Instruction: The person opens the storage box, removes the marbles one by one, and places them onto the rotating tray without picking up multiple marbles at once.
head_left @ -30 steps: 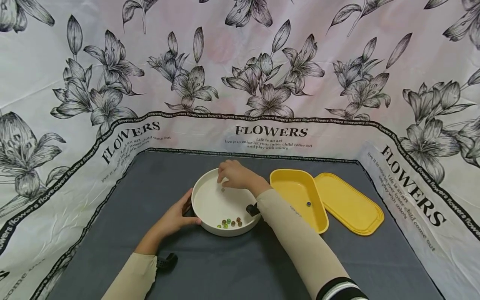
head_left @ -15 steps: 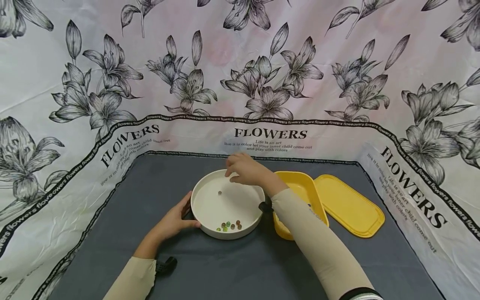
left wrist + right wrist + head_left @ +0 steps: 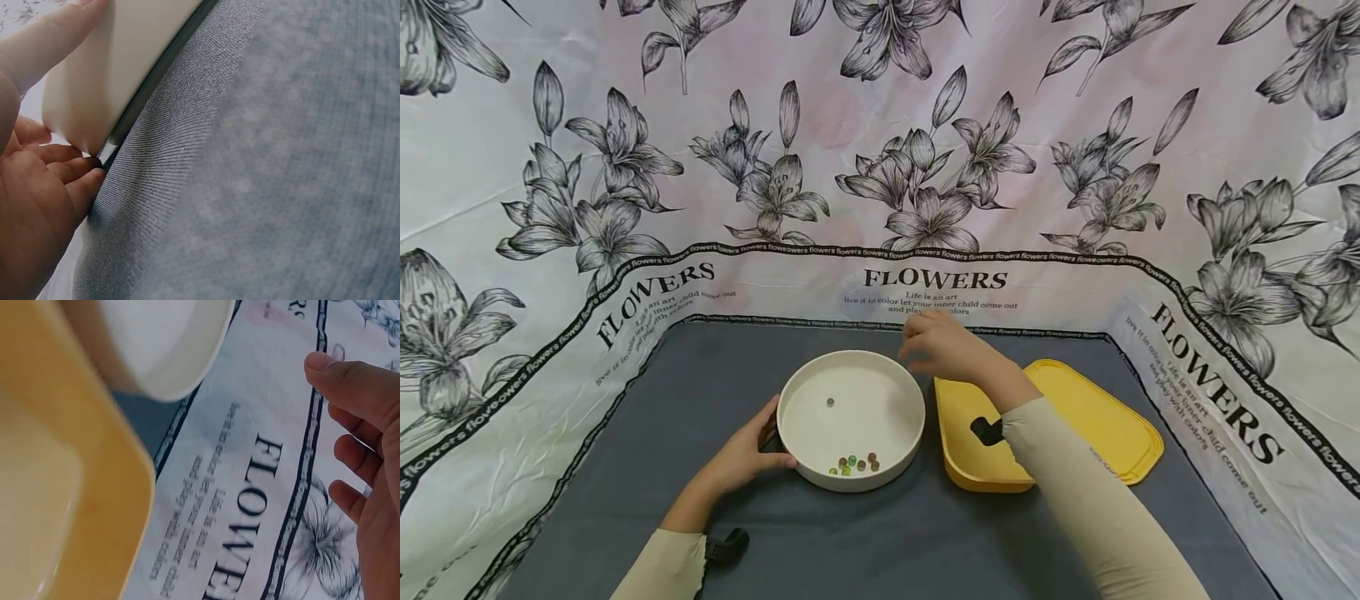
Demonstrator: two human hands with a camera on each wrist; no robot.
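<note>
My left hand [image 3: 741, 457] holds the round white bowl [image 3: 850, 360] by its left side. In the left wrist view, the thumb lies along the bowl's wall [image 3: 134, 47], with the fingers [image 3: 59, 159] bent in at its base. Several small glassy marbles [image 3: 852, 461], green and brown, lie together at the bowl's near side. One greyish marble [image 3: 831, 402] sits alone farther back. Above the back left corner of the yellow container [image 3: 958, 462] is my right hand [image 3: 947, 348]. In the right wrist view its fingers [image 3: 353, 453] are loosely bent, with nothing seen between them.
A yellow lid [image 3: 1112, 417] lies flat behind and right of the container, partly covered by my right forearm. Dark grey cloth [image 3: 820, 550] covers the table. A white flower-print sheet [image 3: 925, 208] rises behind and along both sides.
My right hand has moved right, from over the bowl to over the yellow container. The lone marble has rolled slightly left. My left hand keeps its hold, and the head view has tilted up.
</note>
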